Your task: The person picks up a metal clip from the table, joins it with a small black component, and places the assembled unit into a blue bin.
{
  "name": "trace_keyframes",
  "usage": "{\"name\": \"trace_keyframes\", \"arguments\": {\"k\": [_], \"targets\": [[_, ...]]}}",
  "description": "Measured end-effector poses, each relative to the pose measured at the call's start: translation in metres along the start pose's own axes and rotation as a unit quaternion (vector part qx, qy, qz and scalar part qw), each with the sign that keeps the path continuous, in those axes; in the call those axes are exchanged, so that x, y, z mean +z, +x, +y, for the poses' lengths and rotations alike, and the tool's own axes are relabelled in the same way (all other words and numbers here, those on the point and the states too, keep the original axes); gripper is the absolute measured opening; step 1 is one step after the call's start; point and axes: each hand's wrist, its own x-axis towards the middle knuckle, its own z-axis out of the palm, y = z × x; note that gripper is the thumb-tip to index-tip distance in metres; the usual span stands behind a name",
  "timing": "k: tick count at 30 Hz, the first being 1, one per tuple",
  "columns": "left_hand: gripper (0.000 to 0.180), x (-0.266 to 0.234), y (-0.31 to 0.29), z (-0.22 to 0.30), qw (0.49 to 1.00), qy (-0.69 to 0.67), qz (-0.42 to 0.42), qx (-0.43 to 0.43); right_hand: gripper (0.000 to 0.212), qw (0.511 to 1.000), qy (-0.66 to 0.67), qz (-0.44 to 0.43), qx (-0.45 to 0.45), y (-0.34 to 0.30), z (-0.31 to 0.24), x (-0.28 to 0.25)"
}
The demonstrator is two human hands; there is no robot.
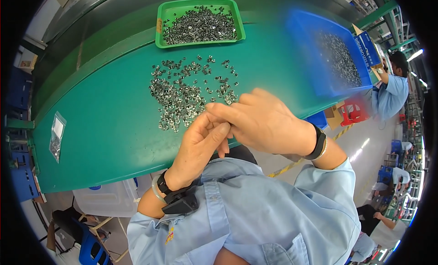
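My left hand (199, 145) and my right hand (255, 120) meet at the near edge of the green table, fingertips together. Both are closed with thumb and fingers pinched; whatever lies between them is too small or too hidden to name. Just beyond them spreads a loose pile of small shiny metal parts (180, 98), squarish and silver-black. A green tray (159, 39) heaped with similar parts (200, 25) stands behind the pile.
At the right stands a blue bin (315, 78), partly blurred, with many small parts (340, 59). A clear plastic bag (57, 136) lies at the table's left end. Below the table are a clear plastic box (105, 196) and a red stool (355, 112). Other people sit at the right.
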Motion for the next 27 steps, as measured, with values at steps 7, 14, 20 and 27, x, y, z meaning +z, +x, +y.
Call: {"name": "trace_keyframes", "arguments": {"k": [7, 14, 20, 27], "targets": [[0.018, -0.008, -0.005, -0.006, 0.999, -0.041, -0.007, -0.015, 0.037, 0.997, -0.033, 0.018, -0.067, -0.002, -0.005, 0.004], [0.017, -0.008, -0.005, -0.008, 0.998, -0.068, -0.012, -0.003, 0.027, 0.989, 0.092, 0.115, 0.009, -0.02, 0.001, 0.024], [0.016, -0.007, -0.004, -0.012, 0.999, -0.036, -0.002, 0.024, 0.022, 0.98, 0.104, 0.166, 0.023, -0.03, -0.002, 0.034], [0.017, -0.003, -0.005, -0.012, 0.999, -0.016, 0.016, 0.023, 0.02, 0.982, 0.085, 0.168, 0.017, -0.034, -0.001, 0.037]]}}
